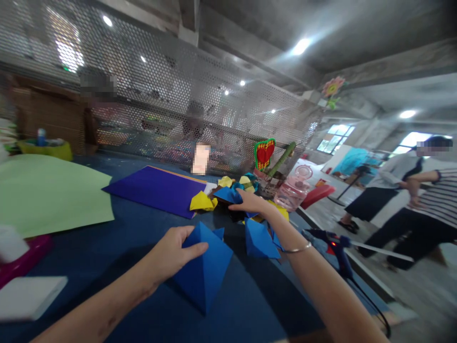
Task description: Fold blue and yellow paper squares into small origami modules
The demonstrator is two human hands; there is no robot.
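My left hand (183, 250) grips a large folded blue paper shape (209, 271) by its upper left side, thumb on the near face. The shape has sharp creases and points down at the front. Farther off, my right hand (250, 201) reaches into a heap of folded and crumpled paper. Its thumb and forefinger close around a small blue paper piece (224, 194); part of the grip is hidden. Below that wrist another folded blue paper piece (260, 239) rests on the table. A yellow paper piece (203, 202) lies left of the heap.
A glue gun (339, 247) with a red light and cord lies at the right edge. Purple sheets (157, 188) and a pale green sheet (53, 190) lie left. A pink bottle (293, 190) stands behind. Two people (424, 200) stand beyond the table.
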